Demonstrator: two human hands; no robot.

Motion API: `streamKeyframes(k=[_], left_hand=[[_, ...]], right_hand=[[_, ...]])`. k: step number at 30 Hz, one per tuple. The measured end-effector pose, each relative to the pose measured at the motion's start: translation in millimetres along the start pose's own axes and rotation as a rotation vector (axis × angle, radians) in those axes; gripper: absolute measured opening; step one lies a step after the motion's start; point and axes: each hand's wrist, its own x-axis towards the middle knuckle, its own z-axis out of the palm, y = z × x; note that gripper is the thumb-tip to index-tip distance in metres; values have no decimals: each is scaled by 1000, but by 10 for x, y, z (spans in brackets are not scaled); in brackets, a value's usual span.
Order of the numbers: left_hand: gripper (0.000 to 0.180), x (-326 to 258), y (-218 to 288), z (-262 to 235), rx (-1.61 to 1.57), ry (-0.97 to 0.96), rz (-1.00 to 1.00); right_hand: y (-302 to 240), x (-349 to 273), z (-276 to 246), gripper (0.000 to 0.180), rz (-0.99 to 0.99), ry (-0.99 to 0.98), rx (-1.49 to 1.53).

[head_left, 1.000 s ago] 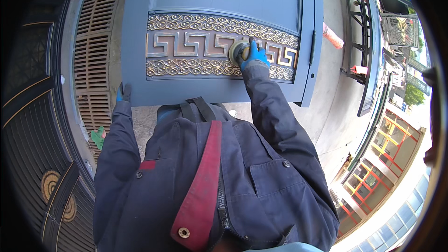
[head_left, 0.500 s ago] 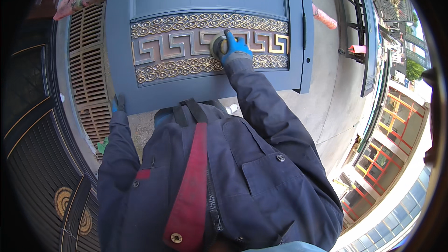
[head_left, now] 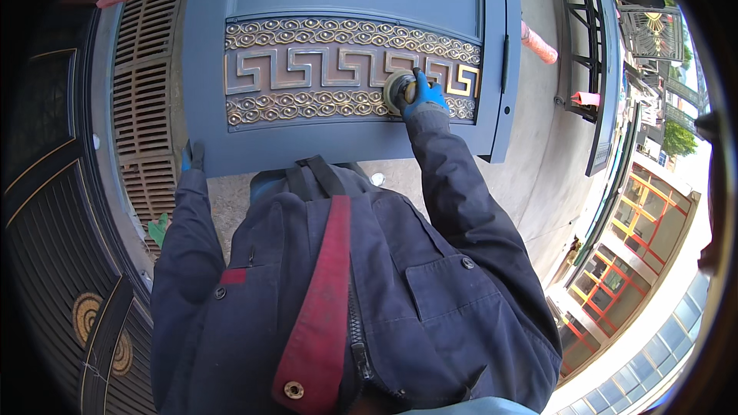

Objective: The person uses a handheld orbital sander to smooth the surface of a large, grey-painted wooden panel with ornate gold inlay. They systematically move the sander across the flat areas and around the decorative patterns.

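Note:
A blue-grey door panel (head_left: 307, 142) lies in front of me, with a band of raised gold and bronze scrollwork and a key pattern (head_left: 338, 68) across it. My right hand (head_left: 427, 97), in a blue glove with dark fingertips, is closed round a round, pale-rimmed tool (head_left: 393, 94). That tool rests on the lower right part of the band; its exact kind cannot be made out. At the panel's near left corner, my left hand (head_left: 194, 157), gloved too, grips the edge, its fingers partly hidden.
Pink-wrapped supports (head_left: 538, 43) stick out on both sides of the panel. A slotted grating (head_left: 144, 123) runs along the left, beside a dark door with gold trim (head_left: 54, 215). Farther right, another panel stands on a black metal frame (head_left: 584, 31).
My right hand has slid the round tool rightward and slightly nearer along the patterned band. The left hand stays at the panel's corner, and the whole view has shifted a little.

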Motion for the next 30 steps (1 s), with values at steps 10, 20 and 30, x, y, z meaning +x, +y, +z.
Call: streamKeyframes(k=[10,20,30], left_hand=[[69,123,-98,6,16,28,22],[70,131,-116,-30,-10,29,36],[84,-384,617,314,-74,43,-18]], right_hand=[[-59,-45,15,89,21,-5,-33],[-93,-36,153,87,-16,-28,-56],[-373,168,166,89,-90,56,23]])
